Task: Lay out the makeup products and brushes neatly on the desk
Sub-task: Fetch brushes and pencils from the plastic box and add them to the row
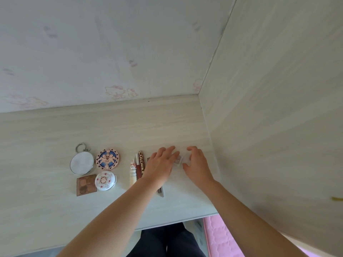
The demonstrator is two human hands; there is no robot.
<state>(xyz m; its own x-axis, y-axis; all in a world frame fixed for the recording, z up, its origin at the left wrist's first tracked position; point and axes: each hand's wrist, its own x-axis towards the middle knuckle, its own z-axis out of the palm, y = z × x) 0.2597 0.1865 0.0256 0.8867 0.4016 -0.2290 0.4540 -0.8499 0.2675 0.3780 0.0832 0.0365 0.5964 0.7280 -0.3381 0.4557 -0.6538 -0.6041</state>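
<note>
clear case (179, 160): small see-through thing on the desk (111, 127), right of the stick row, between both hands
left hand (161, 165): flat on its left side, fingers pretty much straight
right hand (197, 164): fingers curved round its right edge, can't tell if actually gripping
sticks: Colorkey tube (141, 164), cream tube (132, 173)
further left: round mirror (82, 162), patterned compact (107, 159), white compact (105, 180), brown palette (85, 184)

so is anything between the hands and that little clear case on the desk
Nothing visible. The left hand lies over the clear case with fingers on it, and the right hand sits just beside it, on bare desk.
</note>
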